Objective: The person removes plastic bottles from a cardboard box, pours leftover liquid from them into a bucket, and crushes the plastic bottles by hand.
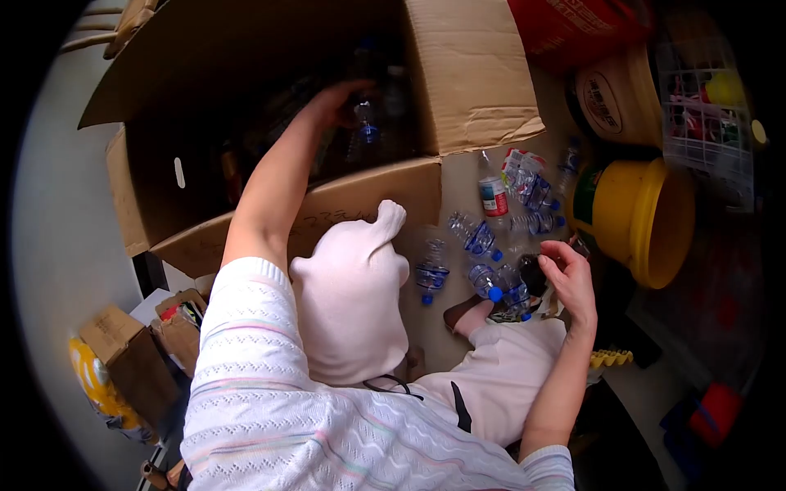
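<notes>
Inside the cardboard box (476, 78), the left hand (337, 100) is at a clear bottle (368, 129) with a blue band, its fingers reaching over the upper end; shadow and blur hide how far they are bent, so I cannot tell whether they grip it. That bottle's long axis runs roughly away from the person, and the left hand is far the nearer one. The right hand (571, 282) hangs over the floor, fingers loosely curled and partway open, with nothing clearly in hold — a dark thing (532, 275) shows just beside the fingertips, contact unclear. To its left lies a blue-labelled bottle (514, 291), long axis slanting, blue cap toward the person. Beyond, a bottle with a red-and-white label (494, 196) carries print too small to read. Handwriting on the box's front flap, pale characters on the red bag (585, 24) and the dark emblem on the tan bucket (616, 96) show, none legible
</notes>
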### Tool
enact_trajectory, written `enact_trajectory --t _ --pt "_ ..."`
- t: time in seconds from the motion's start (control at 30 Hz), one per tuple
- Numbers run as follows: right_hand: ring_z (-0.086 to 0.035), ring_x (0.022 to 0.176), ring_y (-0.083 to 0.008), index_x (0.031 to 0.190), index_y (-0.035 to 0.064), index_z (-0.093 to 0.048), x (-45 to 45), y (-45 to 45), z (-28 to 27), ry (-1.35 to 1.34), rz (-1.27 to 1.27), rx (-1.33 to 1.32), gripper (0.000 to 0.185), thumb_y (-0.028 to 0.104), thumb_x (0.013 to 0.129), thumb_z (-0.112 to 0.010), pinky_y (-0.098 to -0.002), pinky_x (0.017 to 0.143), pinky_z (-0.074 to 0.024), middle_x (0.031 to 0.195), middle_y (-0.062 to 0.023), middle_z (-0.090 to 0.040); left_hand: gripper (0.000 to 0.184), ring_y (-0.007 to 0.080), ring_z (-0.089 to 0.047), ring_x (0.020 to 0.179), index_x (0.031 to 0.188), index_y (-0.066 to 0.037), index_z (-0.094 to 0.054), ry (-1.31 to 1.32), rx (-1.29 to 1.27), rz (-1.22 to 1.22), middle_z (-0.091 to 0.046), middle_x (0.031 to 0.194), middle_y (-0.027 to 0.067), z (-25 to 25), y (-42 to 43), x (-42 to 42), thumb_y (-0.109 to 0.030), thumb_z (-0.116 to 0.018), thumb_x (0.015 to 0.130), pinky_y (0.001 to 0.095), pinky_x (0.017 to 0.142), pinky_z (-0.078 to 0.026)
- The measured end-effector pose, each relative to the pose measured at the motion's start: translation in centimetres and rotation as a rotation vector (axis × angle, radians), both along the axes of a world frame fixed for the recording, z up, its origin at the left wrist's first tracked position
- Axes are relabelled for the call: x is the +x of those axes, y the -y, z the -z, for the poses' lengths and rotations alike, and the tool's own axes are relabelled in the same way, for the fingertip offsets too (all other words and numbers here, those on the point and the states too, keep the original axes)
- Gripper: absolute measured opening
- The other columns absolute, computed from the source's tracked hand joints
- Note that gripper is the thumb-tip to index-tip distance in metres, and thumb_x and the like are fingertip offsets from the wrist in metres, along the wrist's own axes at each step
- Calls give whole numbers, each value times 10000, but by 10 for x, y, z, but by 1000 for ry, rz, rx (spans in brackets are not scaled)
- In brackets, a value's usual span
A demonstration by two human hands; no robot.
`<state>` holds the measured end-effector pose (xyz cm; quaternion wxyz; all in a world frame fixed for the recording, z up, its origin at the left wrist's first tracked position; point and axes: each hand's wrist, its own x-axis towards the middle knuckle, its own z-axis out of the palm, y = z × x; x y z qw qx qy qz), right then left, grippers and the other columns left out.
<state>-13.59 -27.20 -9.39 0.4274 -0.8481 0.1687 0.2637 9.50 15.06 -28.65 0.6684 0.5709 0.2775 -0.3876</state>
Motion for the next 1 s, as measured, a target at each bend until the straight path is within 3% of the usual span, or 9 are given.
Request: enact_trajectory --t 0.07,0.2,0.37,0.47,0.53,0.7,0.8,0.83,1.0 --pt "-602 792 -105 1093 0 -591 -2 -3 0 73 16 32 284 92 830 -647 -234 705 -485 927 -61 -644 389 221 -634 863 1057 -30 -573 55 -351 -330 -651 968 115 -69 10 -5 -364 -599 859 395 793 -520" --pt "-603 788 -100 1167 41 -565 0 -29 -12 349 108 149 374 46 805 -661 -235 693 -502 989 -70 -628 465 241 -622 912 1163 -13 -511 254 -806 -141 -628 1024 125 -157 47 -25 -371 -580 874 408 825 -511" --pt "-603 843 -143 1357 114 -396 -2 -56 -39 656 173 218 753 84 704 -768 -273 751 -502 1142 -93 -593 541 236 -610 1020 1247 -21 -417 292 -597 -109 -607 1102 118 -229 176 -80 -363 -607 874 415 891 -503" --pt "-505 1163 -260 1373 132 -370 -4 -42 -46 874 164 -15 851 103 642 -804 -356 956 -434 1331 -118 -457 471 216 -627 973 1190 -52 -476 90 -731 16 -624 1073 97 -241 241 -119 -398 -578 886 375 824 -536" --pt "-460 1215 -245 1368 112 -368 -9 -21 -58 906 171 -62 853 72 635 -804 -343 997 -398 1357 -103 -434 484 217 -625 980 1218 -93 -463 -38 -749 108 -615 1118 83 -238 269 -144 -448 -537 896 405 825 -526" --pt "-497 1176 -233 1251 72 -456 -29 5 -65 874 277 157 722 70 623 -811 -333 983 -413 1309 -95 -482 772 222 -626 920 1148 -68 -573 -33 -385 495 -647 1054 103 -219 290 -158 -736 -381 814 389 780 -508" --pt "-539 1089 -166 1224 28 -463 -37 28 -60 723 460 390 652 67 667 -799 -291 938 -436 1224 -83 -537 768 236 -617 838 1006 -46 -656 684 317 897 -650 969 130 -225 280 -156 -745 -419 791 371 734 -487" --pt "-558 1004 -123 1190 5 -474 -37 29 -58 795 498 495 579 78 707 -785 -268 906 -445 1107 -56 -584 705 256 -600 795 870 -23 -670 1044 442 748 -623 916 132 -226 282 -162 -706 -543 750 363 704 -468" --pt "-556 973 -123 1162 9 -510 -29 37 -62 614 495 689 511 217 765 -756 -255 862 -447 1058 -42 -581 573 288 -557 954 910 -37 -602 1292 508 661 -574 967 119 -249 274 -145 -524 -760 654 377 810 -458"
